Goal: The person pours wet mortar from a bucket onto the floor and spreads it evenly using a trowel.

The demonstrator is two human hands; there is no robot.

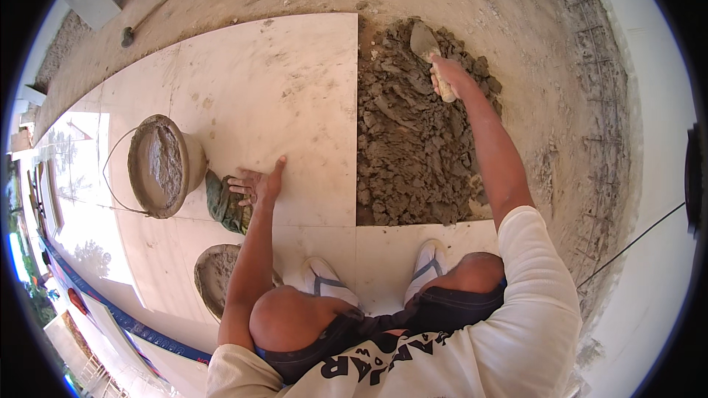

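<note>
Trowel (423, 40) in right hand (452, 77) seemingly touches coarse, lumpy mortar (413, 144).

trowel handle (447, 91) partly hidden by the right fingers (435, 78), bucket (198, 280) below the left fingers (241, 183) partly covered by the left forearm (251, 258), black object (693, 177) far right of the right fingers, cut off

The person wears a loose off-white T-shirt (487, 354) with bold black lettering (391, 357) at 6 o'clock and plain short sleeves (532, 254) toward 4 and 7 o'clock. Dark shorts (459, 305) show at 6 o'clock, and sandals (429, 270) with grey-blue straps at 5 and just past 6 o'clock.
</note>
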